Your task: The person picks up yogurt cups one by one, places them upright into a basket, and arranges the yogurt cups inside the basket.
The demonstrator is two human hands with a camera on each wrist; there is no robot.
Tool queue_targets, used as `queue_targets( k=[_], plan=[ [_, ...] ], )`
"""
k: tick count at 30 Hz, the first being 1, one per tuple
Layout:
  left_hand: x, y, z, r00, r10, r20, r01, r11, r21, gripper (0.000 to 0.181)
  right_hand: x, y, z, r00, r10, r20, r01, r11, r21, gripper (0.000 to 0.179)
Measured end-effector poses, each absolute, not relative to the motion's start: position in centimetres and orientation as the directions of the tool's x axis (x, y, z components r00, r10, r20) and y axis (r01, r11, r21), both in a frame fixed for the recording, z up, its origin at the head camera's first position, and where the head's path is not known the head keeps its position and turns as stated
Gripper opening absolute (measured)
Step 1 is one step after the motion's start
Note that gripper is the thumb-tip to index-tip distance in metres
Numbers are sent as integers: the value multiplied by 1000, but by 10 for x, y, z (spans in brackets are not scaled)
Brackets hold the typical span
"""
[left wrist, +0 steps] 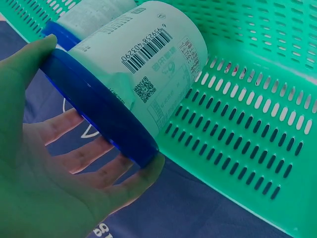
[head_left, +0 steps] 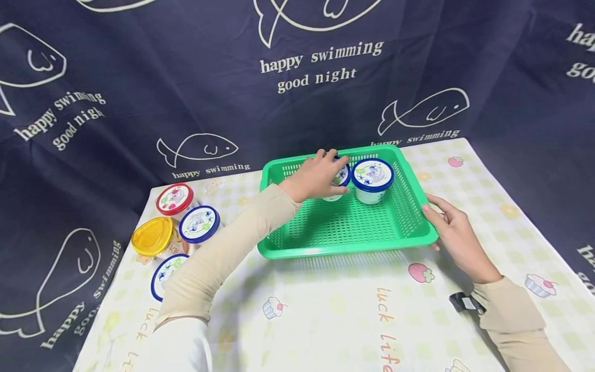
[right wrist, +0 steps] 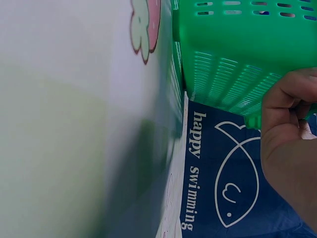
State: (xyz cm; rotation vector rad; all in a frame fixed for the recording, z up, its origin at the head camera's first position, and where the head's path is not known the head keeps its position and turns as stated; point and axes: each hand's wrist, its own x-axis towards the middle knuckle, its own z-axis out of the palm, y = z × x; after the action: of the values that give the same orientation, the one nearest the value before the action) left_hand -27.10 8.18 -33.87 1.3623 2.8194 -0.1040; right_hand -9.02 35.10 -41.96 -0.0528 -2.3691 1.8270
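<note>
A green plastic basket (head_left: 344, 251) with slotted walls stands on the table. My left hand (head_left: 313, 176) reaches into it and grips a white tub (left wrist: 148, 59) by its blue lid (left wrist: 99, 106), thumb on one side and fingertips on the other. Beside that tub, a second blue-lidded tub (head_left: 372, 178) sits upright in the basket's back right. At the basket's right end, my right hand (head_left: 457, 235) holds the rim, with the thumb on top. The right wrist view shows the curled fingers (right wrist: 285, 96) at the basket edge.
Left of the basket stand several lidded tubs: one red-lidded (head_left: 175, 199), one yellow-lidded (head_left: 153, 236), and two blue-lidded (head_left: 200, 224), one partly behind my left sleeve (head_left: 223, 253). A patterned cloth (head_left: 325, 315) covers the table. A dark fish-print curtain (head_left: 321, 113) hangs behind it.
</note>
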Motion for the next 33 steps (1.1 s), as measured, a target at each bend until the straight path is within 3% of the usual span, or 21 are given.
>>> queue_targets(
  k=[17,33],
  plan=[
    [-273,83,-356,-649,754,-98,760,647,-58,81,-94,348,-420,-988,112,108,-73,278,-958,53],
    [-276,91,-361,-632,766,-116,774,633,-34,82,-89,350,-419,-987,141,72,-26,303,-953,56]
  ],
)
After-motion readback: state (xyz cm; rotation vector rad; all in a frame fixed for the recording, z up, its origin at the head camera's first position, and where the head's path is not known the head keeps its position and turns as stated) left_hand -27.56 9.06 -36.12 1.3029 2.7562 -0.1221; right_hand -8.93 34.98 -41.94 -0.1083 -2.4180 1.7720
